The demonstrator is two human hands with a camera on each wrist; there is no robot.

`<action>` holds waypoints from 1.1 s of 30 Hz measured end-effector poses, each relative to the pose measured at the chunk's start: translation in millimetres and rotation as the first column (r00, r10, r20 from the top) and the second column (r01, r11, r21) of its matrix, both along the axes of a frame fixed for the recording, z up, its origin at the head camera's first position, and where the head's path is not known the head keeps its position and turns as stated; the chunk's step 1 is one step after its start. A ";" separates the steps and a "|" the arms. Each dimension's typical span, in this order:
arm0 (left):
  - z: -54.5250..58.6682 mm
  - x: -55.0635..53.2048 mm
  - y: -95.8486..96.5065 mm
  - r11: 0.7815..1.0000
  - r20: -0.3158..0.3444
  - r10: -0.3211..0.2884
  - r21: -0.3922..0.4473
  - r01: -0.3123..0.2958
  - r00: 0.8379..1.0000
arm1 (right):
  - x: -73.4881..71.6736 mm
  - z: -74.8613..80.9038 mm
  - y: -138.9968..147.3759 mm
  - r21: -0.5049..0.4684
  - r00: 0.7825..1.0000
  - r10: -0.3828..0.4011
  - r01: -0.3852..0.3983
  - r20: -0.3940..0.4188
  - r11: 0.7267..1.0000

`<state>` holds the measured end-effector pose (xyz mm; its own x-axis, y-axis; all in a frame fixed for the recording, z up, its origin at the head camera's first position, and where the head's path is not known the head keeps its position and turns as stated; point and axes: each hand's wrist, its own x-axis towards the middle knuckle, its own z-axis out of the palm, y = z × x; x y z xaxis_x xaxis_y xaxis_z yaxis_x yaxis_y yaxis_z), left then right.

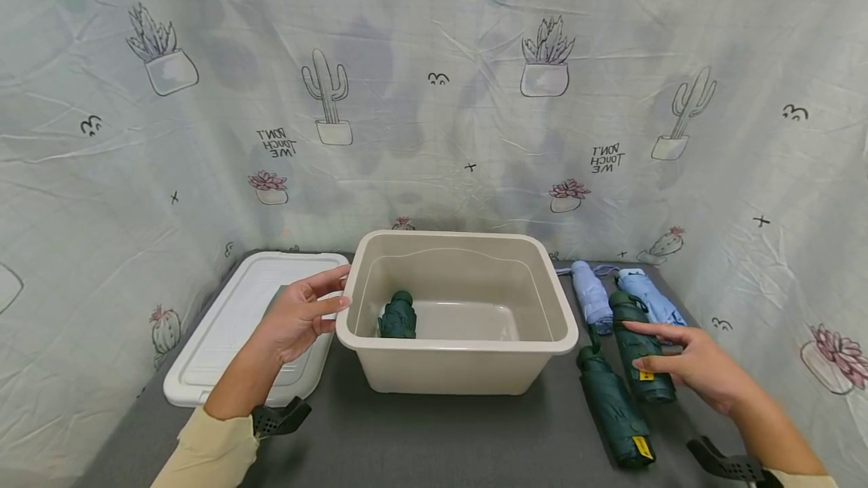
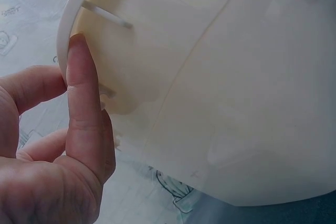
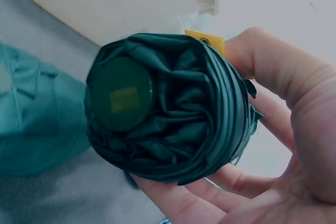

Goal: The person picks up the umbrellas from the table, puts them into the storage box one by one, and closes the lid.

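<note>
A beige plastic bin stands in the middle of the table, with one dark green folded umbrella inside at its left. My left hand holds the bin's left rim between thumb and fingers; the left wrist view shows the fingers bent over that rim. My right hand grips another dark green folded umbrella, thumb on one side and fingers on the other, near its yellow tag. Just left of it lies a third dark green umbrella, also with a yellow tag.
A white lid lies flat left of the bin, partly under my left forearm. Behind the green umbrellas lie a light blue folded umbrella and a blue patterned one. A printed curtain encloses the grey table.
</note>
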<state>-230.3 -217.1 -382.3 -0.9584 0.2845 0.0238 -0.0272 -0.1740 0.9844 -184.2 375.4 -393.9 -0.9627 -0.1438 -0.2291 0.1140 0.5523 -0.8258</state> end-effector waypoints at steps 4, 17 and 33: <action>-0.2 -0.1 0.5 1.000 0.000 0.002 -0.007 -0.002 1.000 | 0.0 6.5 -6.3 -0.026 0.998 -0.007 0.005 -0.062 1.000; -0.5 0.7 0.9 1.000 0.007 0.000 -0.013 0.000 1.000 | -1.5 29.1 -22.3 -0.201 0.996 0.023 -0.039 -0.081 0.979; 0.2 0.6 1.1 1.000 0.000 0.006 -0.026 -0.006 1.000 | -15.7 60.9 -51.0 -0.355 0.999 0.034 -0.046 -0.040 0.934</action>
<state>-229.7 -216.0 -382.2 -0.9601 0.2791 0.0167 -0.0259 -0.1483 0.9886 -199.9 324.4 -333.0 -0.9605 -0.2487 -0.1245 0.0677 0.2252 -0.9720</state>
